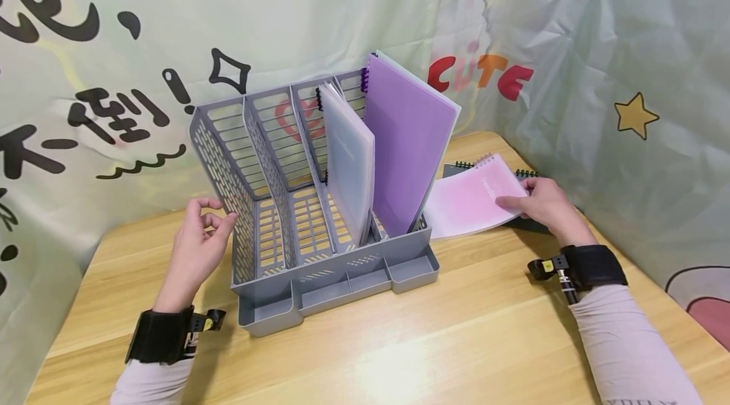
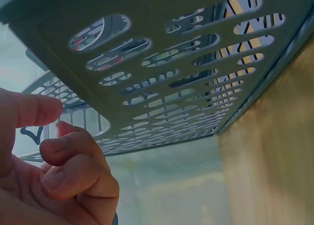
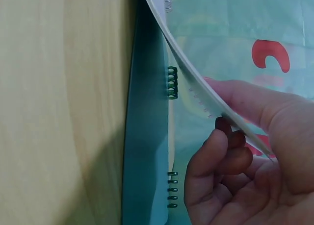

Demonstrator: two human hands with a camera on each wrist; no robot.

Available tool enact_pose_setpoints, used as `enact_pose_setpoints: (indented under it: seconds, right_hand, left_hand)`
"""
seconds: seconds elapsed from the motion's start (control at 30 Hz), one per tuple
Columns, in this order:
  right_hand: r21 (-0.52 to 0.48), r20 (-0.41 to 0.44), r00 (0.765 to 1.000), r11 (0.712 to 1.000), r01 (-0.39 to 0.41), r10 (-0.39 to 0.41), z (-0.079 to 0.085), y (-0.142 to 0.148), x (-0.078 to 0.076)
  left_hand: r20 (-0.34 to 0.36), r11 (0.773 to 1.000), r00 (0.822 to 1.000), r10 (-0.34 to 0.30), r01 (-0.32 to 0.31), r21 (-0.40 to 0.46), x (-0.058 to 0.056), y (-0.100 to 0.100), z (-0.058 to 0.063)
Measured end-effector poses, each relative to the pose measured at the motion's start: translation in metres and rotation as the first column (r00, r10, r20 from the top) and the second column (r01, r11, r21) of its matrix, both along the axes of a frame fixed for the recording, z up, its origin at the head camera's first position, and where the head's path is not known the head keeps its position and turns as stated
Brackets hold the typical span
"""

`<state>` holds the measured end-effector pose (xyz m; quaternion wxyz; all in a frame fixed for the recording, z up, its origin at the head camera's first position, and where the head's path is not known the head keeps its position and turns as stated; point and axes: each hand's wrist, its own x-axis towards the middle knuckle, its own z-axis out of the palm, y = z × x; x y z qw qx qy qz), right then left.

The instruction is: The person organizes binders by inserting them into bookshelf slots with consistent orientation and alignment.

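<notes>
My right hand point(image 1: 544, 205) pinches the near right edge of a pink spiral notebook point(image 1: 479, 192), thumb on top and fingers beneath. That edge is lifted and the notebook bends. Under it lies a dark spiral notebook point(image 3: 147, 117), flat on the table. A grey file organizer point(image 1: 336, 259) stands in the middle; a pale blue notebook point(image 1: 348, 158) and a purple notebook point(image 1: 402, 139) stand upright in its right-hand slots. Beside the organizer's left wall is my left hand point(image 1: 199, 243), fingers loosely bent and nothing held. Whether it touches the wall, I cannot tell.
Small open trays point(image 1: 270, 315) run along the organizer's front. The wooden table point(image 1: 399, 354) extends toward me. A printed cloth point(image 1: 342, 6) hangs close behind the table and along its right side.
</notes>
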<state>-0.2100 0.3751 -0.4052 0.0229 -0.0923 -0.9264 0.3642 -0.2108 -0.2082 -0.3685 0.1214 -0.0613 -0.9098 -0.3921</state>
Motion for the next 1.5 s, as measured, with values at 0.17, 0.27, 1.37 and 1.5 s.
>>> enact_pose_setpoints:
  seconds: [0.17,0.27,1.37,1.5]
  right_hand:
    - [0.0,-0.047,0.998,1.0,0.03,-0.03,0.001,-0.001,-0.002]
    - [0.006,-0.088,0.995,0.999,0.049,-0.048,0.003,-0.003,-0.002]
    - [-0.044,-0.426,0.893,0.99,0.136,-0.142,0.037,-0.032,0.002]
    - [0.0,-0.466,0.878,0.992,0.129,-0.114,0.037,-0.035,0.003]
  left_hand:
    - [0.034,1.0,0.999,0.004,-0.004,0.002,-0.001,-0.001,-0.003]
    - [0.049,1.0,0.999,0.005,-0.005,0.006,-0.001,-0.002,-0.005]
    - [0.039,1.0,0.999,0.001,-0.001,-0.008,-0.002,-0.005,-0.013]
    - [0.045,1.0,0.999,0.004,-0.004,-0.006,-0.002,-0.005,-0.014]
